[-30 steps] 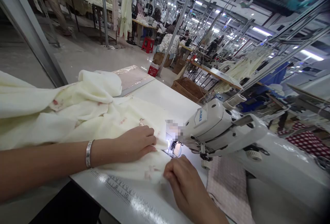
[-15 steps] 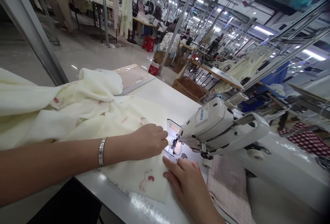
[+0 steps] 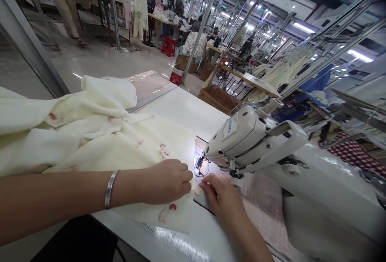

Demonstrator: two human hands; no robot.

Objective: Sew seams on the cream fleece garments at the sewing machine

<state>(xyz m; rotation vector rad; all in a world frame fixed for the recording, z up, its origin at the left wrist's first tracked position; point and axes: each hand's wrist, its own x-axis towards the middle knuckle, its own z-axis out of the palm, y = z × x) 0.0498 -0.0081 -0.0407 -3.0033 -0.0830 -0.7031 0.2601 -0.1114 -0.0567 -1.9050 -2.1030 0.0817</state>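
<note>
A pale cream fabric with small red printed figures lies across the sewing table, bunched up at the left. My left hand is curled closed on the fabric near its right edge, a silver bangle on the wrist. Just right of that edge is the needle area of a white sewing machine, lit by a small lamp. Beside the presser foot, on its near side, my right hand has thumb and forefinger pinched together. Whatever lies between those fingertips is too small to make out.
The table carries a printed ruler scale along its near edge. A pinkish checked cloth lies below the machine arm. Beyond stand a cardboard box, a red stool and a metal post. A person stands at the upper left.
My right hand has left the fabric's edge and come up beside the presser foot, its fingers now pinched. My left hand has shifted slightly toward me, and the fabric edge sits left of the needle.
</note>
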